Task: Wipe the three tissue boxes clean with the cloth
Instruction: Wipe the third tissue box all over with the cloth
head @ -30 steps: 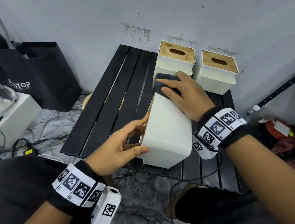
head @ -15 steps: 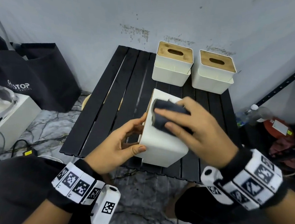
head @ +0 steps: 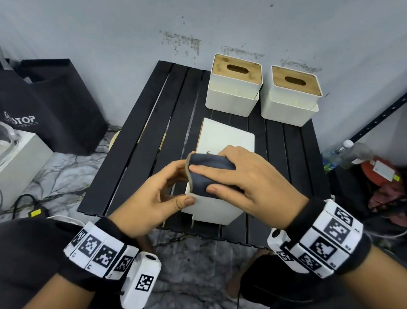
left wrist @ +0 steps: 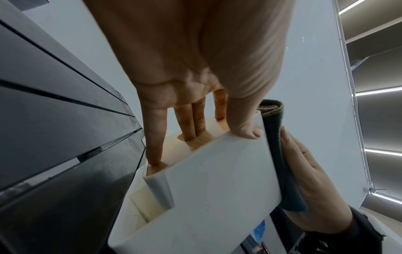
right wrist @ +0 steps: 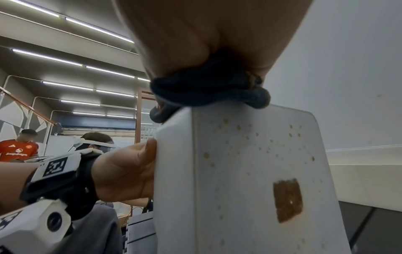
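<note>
A white tissue box (head: 225,141) lies tipped on its side in the middle of the black slatted table (head: 146,150). My left hand (head: 160,192) grips its near left corner. The thumb rests on the white side (left wrist: 217,180), and the fingers (left wrist: 195,123) lie on the wooden lid, two of them in the slot. My right hand (head: 249,182) holds a folded dark cloth (head: 208,176) and presses it on the box's upper face near the front edge. The cloth (right wrist: 208,89) bunches under that palm. Two more white boxes with wooden lids stand upright at the back (head: 234,88) (head: 292,98).
The wall rises directly behind the table. A black bag (head: 43,107), a white device (head: 9,163) and cables lie on the floor at the left. On the right are a plastic bottle (head: 348,153), red items and a black shelf post (head: 391,110). My knees sit below the table's front edge.
My right hand has drawn the cloth along the tipped box's upper face, from the far end to the near end. The left hand keeps its hold on the box.
</note>
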